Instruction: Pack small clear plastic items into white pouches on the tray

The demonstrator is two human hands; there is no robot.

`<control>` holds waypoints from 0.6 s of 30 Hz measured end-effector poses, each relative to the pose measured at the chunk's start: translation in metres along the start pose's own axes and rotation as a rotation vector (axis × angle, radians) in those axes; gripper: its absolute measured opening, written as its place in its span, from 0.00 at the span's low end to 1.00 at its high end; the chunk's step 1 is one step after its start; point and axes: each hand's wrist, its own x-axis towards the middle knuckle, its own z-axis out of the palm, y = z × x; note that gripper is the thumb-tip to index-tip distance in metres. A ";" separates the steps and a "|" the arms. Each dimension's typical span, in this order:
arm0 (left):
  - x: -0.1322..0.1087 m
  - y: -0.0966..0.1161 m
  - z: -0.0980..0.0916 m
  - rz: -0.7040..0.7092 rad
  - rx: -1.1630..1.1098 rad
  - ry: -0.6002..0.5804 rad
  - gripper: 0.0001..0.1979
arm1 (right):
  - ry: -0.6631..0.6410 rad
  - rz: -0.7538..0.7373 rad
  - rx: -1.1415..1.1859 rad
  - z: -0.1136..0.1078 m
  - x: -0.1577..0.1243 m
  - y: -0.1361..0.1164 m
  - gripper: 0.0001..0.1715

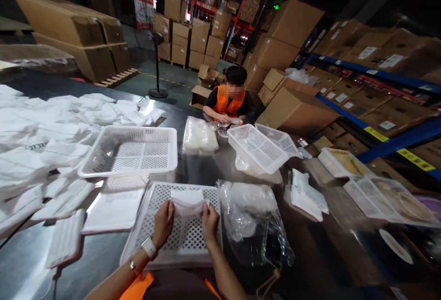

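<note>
Both of my hands hold a small white folded cloth in a clear bag [188, 202] above an upturned white perforated basket [182, 240]. My left hand [164, 223], with a white wristband, pinches the bag's left edge. My right hand [210, 221] pinches its right edge. The fingers of both are closed on the bag.
An empty white basket [132, 150] stands beyond mine. White cloths [41, 139] pile up at the left. Clear plastic bags [251, 222] lie to my right. Across the table a person in an orange vest [227, 102] works beside tilted baskets [258, 146]. Cardboard boxes surround the table.
</note>
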 end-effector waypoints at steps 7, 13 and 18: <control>0.001 -0.009 -0.002 -0.022 0.084 -0.011 0.15 | 0.019 0.079 -0.092 0.001 0.010 -0.002 0.34; 0.000 -0.016 -0.004 -0.012 0.196 -0.099 0.17 | 0.000 0.095 -0.099 0.008 0.008 0.011 0.34; 0.009 -0.024 -0.012 -0.016 0.346 -0.198 0.18 | -0.002 0.035 -0.218 0.011 0.005 0.032 0.28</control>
